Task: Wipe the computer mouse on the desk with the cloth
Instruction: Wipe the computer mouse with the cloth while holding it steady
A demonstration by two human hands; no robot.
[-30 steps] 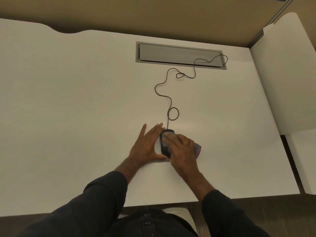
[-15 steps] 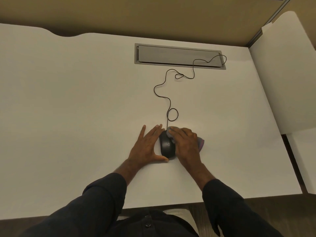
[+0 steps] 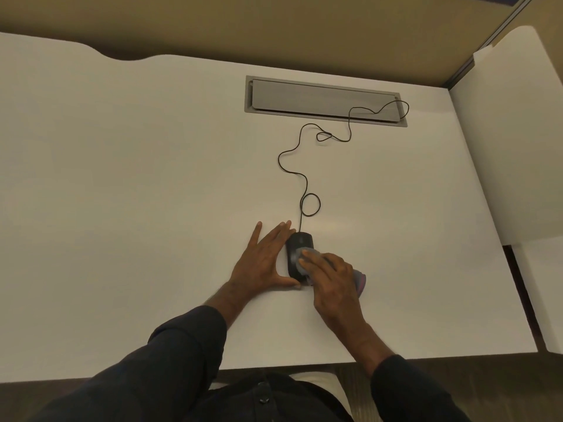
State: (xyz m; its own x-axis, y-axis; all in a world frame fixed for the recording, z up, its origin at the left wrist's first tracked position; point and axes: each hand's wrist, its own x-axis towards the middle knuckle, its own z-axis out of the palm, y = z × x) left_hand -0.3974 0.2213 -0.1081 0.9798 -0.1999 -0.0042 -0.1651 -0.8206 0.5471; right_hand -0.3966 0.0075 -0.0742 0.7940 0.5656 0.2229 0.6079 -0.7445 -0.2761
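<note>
A black wired computer mouse (image 3: 300, 242) lies on the white desk (image 3: 152, 193) near its front edge. My left hand (image 3: 262, 260) rests flat on the desk against the mouse's left side, fingers spread, thumb at the mouse's rear. My right hand (image 3: 330, 277) presses a grey cloth (image 3: 359, 281) with a purple edge onto the rear half of the mouse. The cloth sticks out from under my palm on the right and covers the back of the mouse. The front of the mouse shows bare.
The mouse's black cable (image 3: 304, 184) snakes back in loops to a grey cable hatch (image 3: 323, 100) set in the desk. A white side panel (image 3: 511, 147) stands at the right. A tan partition wall (image 3: 274, 28) runs behind the desk.
My right hand with the cloth has slid back from the mouse's front right toward its rear, over the top. The left hand has stayed in place against the mouse.
</note>
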